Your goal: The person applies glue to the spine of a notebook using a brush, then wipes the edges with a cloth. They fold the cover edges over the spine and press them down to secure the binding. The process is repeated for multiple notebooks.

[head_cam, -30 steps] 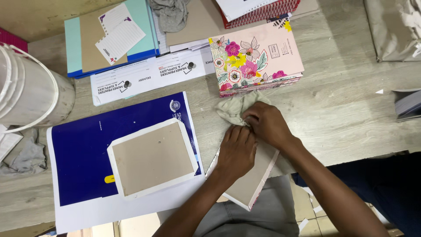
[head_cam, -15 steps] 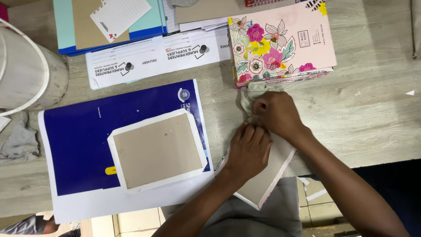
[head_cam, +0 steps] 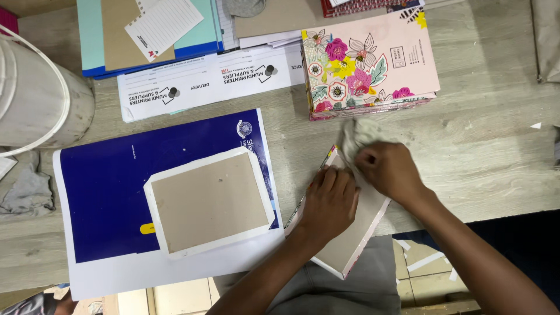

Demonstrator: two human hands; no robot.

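On board (head_cam: 350, 233) — left hand (head_cam: 329, 201) stays flat; right hand (head_cam: 389, 170), grip bunching cloth (head_cam: 357, 135), shifted rightward.

**Wooden Table**

The table (head_cam: 496, 146) carries a blue sheet (head_cam: 116, 192) at nine o'clock, a white bucket (head_cam: 35, 99) at ten, delivery slips (head_cam: 198, 84) at eleven, a floral box (head_cam: 367, 61) at one, and a grey board (head_cam: 350, 233) at six.

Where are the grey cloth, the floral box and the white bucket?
Grey cloth (head_cam: 357, 135), head view, its bunched middle.
Floral box (head_cam: 373, 58), head view, its lid.
White bucket (head_cam: 35, 105), head view, its side wall.
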